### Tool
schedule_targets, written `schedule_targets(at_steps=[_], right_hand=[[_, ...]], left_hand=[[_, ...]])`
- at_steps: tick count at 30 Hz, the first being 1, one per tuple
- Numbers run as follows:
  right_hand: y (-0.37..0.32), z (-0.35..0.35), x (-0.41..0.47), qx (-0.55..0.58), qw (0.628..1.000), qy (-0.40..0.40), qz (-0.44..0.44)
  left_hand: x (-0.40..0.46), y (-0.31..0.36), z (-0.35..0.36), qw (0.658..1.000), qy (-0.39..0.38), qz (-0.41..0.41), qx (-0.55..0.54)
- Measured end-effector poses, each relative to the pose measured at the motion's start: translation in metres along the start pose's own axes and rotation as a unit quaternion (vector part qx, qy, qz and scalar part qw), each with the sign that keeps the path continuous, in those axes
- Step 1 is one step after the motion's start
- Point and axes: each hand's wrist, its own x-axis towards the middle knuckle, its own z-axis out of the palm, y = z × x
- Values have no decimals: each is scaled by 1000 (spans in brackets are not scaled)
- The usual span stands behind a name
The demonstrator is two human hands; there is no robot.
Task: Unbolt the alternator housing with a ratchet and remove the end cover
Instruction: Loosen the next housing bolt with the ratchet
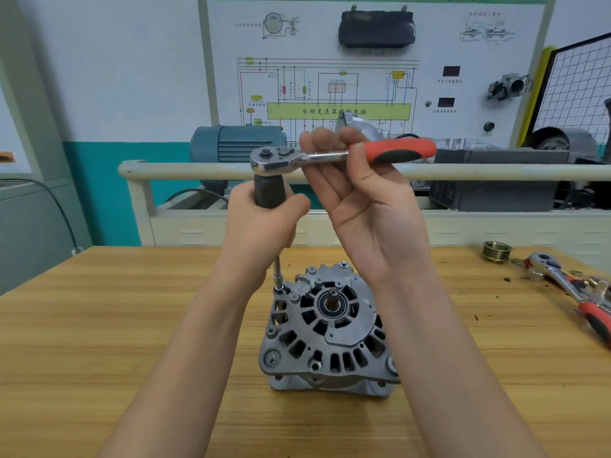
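Left hand point(264, 223) wrapped round driver point(269, 193), right hand point(360, 193) pinching ratchet point(344, 156). Keep shaft plumb on bolt point(280, 290) (cover point(330, 325) unmoved). Short, square swings.

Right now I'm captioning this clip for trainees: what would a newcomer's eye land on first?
First, the red-handled ratchet held high at centre, the right hand on its shank and the left hand gripping the black extension handle beneath it. Below stands the grey alternator on the wooden table. A second ratchet lies at far right.
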Motion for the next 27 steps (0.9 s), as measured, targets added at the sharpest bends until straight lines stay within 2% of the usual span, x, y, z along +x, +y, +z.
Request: schedule_targets(at_steps=[5, 7, 11, 13, 16, 19, 21, 25, 27], right_hand=[[3, 3, -2, -67, 997, -42, -23], [3, 3, -2, -45, 998, -32, -12], [2, 2, 0, 33, 999, 32, 18], [3, 2, 1, 62, 996, 49, 29], [4, 2, 0, 63, 997, 37, 30], [3, 2, -2, 18, 1000, -5, -1], [2, 0, -3, -13, 999, -33, -24], [4, -6, -5, -102, 989, -77, -78], [5, -7, -4, -94, 989, -76, -83]], left_hand=[[2, -3, 2, 997, 81, -17, -2], [2, -2, -1, 999, 46, -13, 3], [-2, 2, -5, 997, -79, 24, 5], [-2, 2, -5, 994, -104, 33, -25], [-1, 0, -4, 989, -129, 5, -77], [0, -1, -6, 986, -148, -22, -74], [0, -1, -6, 992, -114, -30, -53], [1, -3, 1, 998, 17, -49, -33], [0, -4, 3, 999, 20, -43, -10]])
